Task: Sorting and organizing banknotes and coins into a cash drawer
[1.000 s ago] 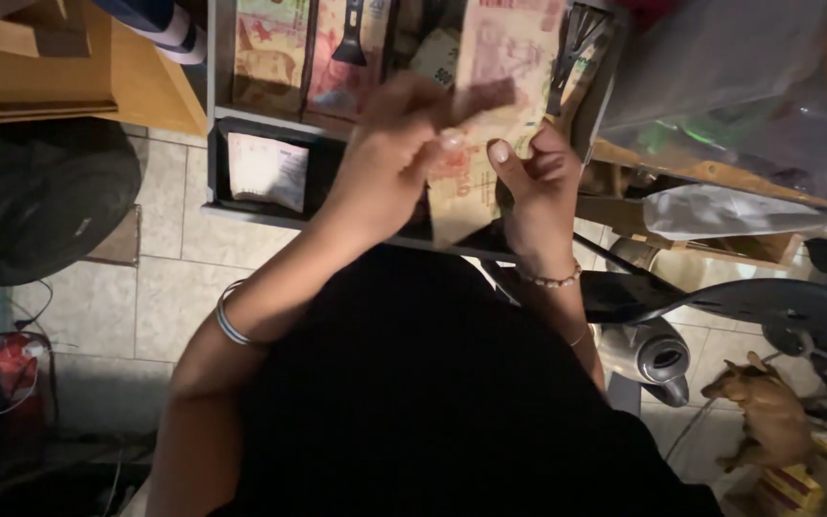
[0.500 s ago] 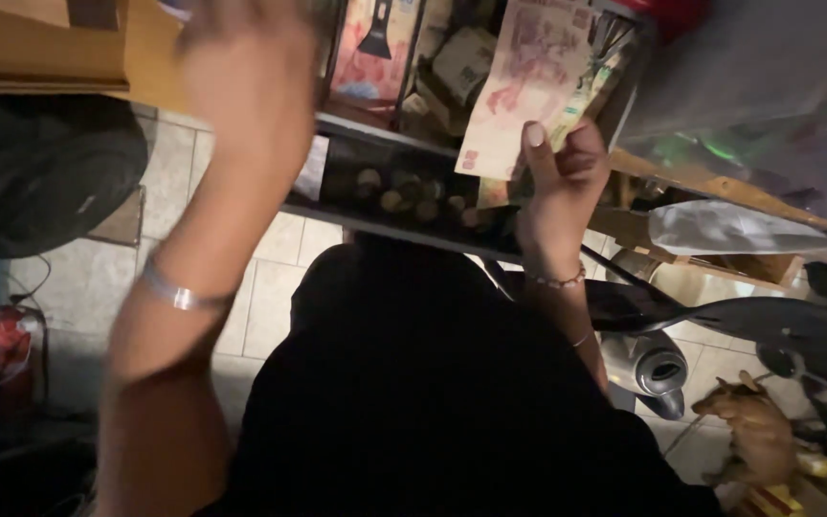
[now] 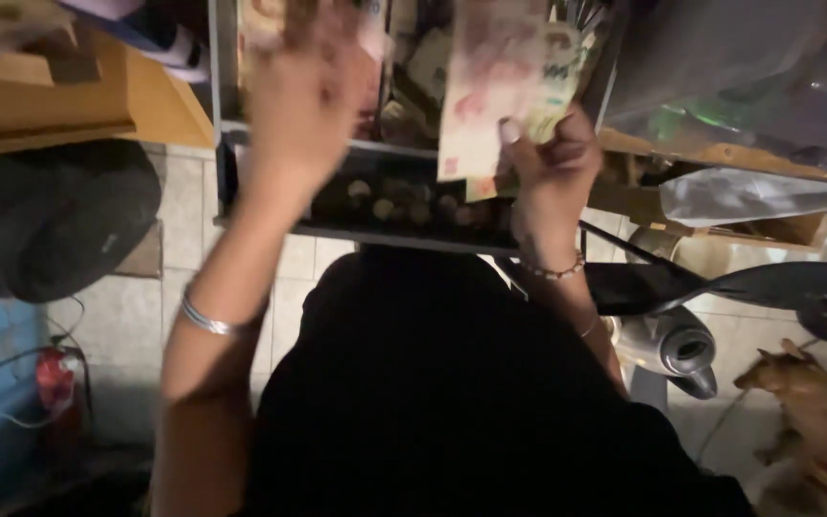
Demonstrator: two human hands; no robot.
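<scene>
The left hand (image 3: 303,96), fingers loose and seemingly empty, has reached into the drawer (image 3: 404,206), while the right hand (image 3: 552,168) stays clamped on the notes (image 3: 490,86).

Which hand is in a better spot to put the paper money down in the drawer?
Probably the right hand: it already pinches the banknotes just above the open cash drawer. The left hand is blurred, raised over the drawer's far slots, and seems to hold nothing.
</scene>
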